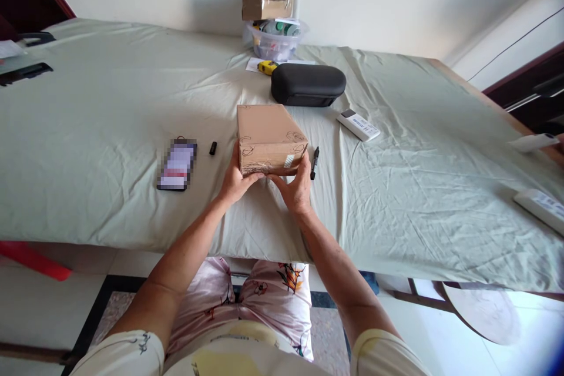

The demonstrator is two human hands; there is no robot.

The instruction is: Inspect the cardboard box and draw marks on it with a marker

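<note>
A brown cardboard box (267,126) with black scribbles on its top and near side is in front of me, over the cloth-covered table. My left hand (238,179) grips its near left corner, and my right hand (296,185) grips the near right corner. Both thumbs point inward along the lower near edge; the other fingers are largely hidden by the box. Just right of my right hand lies a black marker (315,163). Its black cap (213,148) sits apart, left of the box.
A phone (177,165) lies at the left. Behind the box are a black case (308,83), a yellow tape measure (267,67) and a plastic tub (277,46) with another carton (268,0) on top. A white power bank-like block (359,124) lies to the right.
</note>
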